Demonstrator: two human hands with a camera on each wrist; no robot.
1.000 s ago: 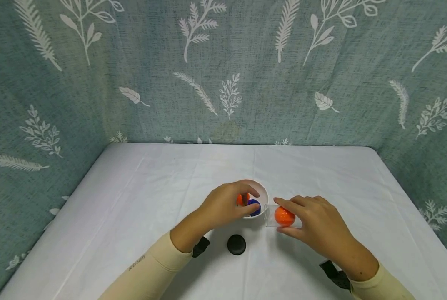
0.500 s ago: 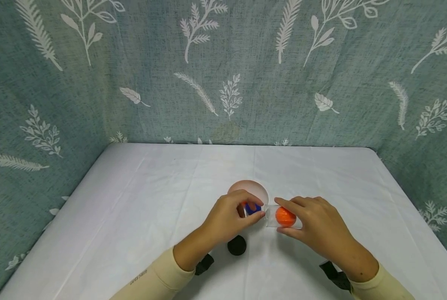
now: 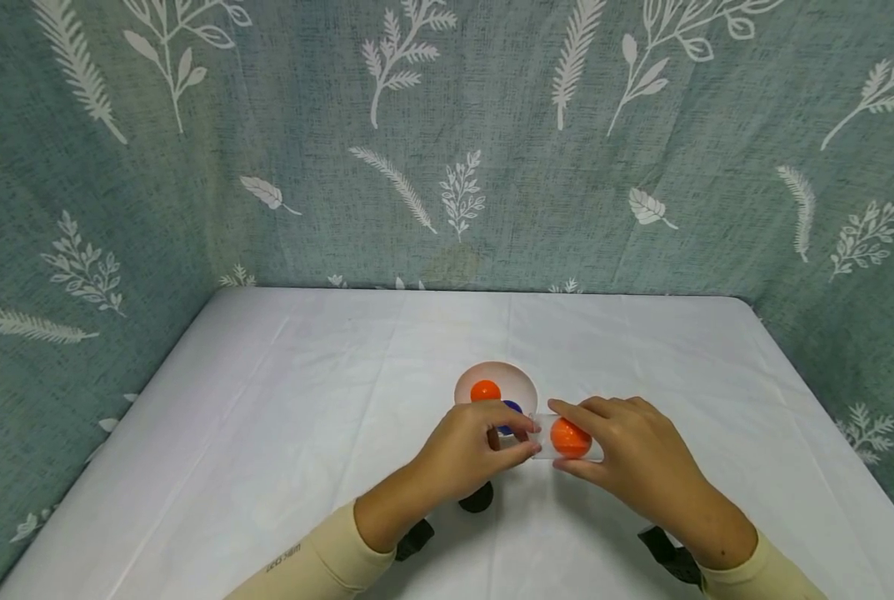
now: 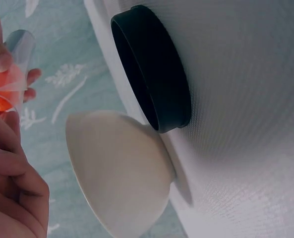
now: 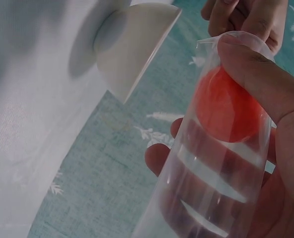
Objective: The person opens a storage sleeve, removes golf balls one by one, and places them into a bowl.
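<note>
Clear tube [image 3: 566,437] in right grip [image 3: 634,450]; left grip [image 3: 469,446] pinches blue ball [image 3: 508,417] at mouth.

orange ball [image 3: 570,437], white bowl [image 3: 467,382], black lid [image 4: 154,67]

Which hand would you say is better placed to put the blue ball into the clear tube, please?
Probably the left hand: it pinches the blue ball right at the tube's open end, while the right hand grips the tube with an orange ball inside.

Cream long sleeves [image 3: 319,562], black wrist straps [image 3: 415,537], bare hands.
</note>
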